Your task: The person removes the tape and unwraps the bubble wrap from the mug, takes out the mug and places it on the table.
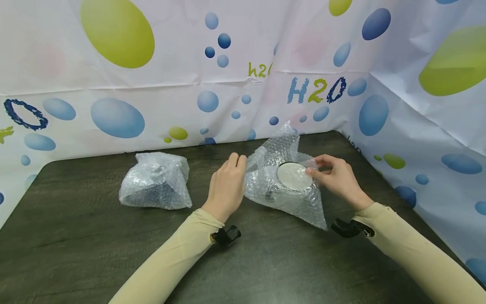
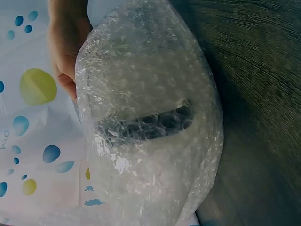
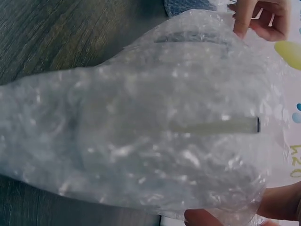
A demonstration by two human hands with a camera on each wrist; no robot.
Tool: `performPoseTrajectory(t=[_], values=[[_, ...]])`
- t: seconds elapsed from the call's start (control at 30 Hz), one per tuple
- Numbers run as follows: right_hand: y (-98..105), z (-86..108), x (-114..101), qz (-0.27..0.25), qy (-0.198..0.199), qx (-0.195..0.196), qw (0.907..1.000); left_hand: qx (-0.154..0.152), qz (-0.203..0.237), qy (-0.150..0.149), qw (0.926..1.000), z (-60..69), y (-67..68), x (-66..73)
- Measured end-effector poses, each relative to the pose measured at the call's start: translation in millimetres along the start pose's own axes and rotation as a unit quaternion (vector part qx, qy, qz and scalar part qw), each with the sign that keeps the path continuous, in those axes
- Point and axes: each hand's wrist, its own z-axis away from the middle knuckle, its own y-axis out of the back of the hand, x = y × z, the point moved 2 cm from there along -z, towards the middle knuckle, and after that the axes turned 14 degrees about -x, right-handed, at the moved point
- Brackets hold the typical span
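Observation:
A round white-topped item (image 1: pixel 294 175) with a dark rim line sits partly covered in clear bubble wrap (image 1: pixel 281 200). Through the wrap, a dark patterned strip (image 2: pixel 155 125) shows on its side; the item's kind is unclear. At the wrap's left edge, my left hand (image 1: pixel 228 181) has its fingers curled and pinches the film, as the right wrist view shows with the left hand (image 3: pixel 265 19) at its top right. My right hand (image 1: pixel 338 177) pinches the wrap at the right, thumb close to the white top.
A second bubble-wrapped bundle (image 1: pixel 155 181), with something dark inside, lies on the dark wooden table (image 1: pixel 76 245) to the left. Behind and at the right, a white sheet (image 1: pixel 171 80) printed with bubbles hangs along the table's edges.

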Motion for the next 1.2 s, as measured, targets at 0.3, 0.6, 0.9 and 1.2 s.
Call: performPoseTrajectory(t=[0.3,0.6,0.9,1.2], values=[[3.6,-2.9,5.6,-0.054,-0.036,-0.036,0.9973,-0.005,-0.002,0.044,0.999,-1.9,-0.1,-2.3],[11.5,-3.8,13.8,-0.077,-0.053,-0.046,0.9946,0.006,-0.048,0.057,0.9972,-3.1,-2.3,-2.6],[17.1,-4.2,29.9,-0.082,-0.082,-0.043,0.9923,-0.013,-0.033,0.011,0.9993,4.0,-6.8,-2.9],[20.5,-7.3,38.0,-0.077,-0.097,-0.045,0.9913,-0.185,0.05,0.018,0.9813,11.0,0.9,-2.6]])
